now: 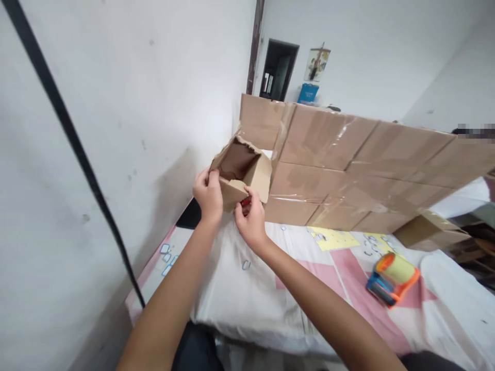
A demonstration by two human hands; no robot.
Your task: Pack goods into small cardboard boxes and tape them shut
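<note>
I see a small brown cardboard box (242,175), open, its mouth tilted up and toward me, showing a dark, bare inside. Its top flap edge looks torn and ragged. It is raised above the bed, just beside a wall of taped cardboard.

A tape dispenser (392,278) lies on the patterned sheet (309,288) — taped cardboard wall (348,165) behind.

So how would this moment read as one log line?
left hand: grips small cardboard box | right hand: pinches box's lower edge | tape dispenser: lying on bed
</note>
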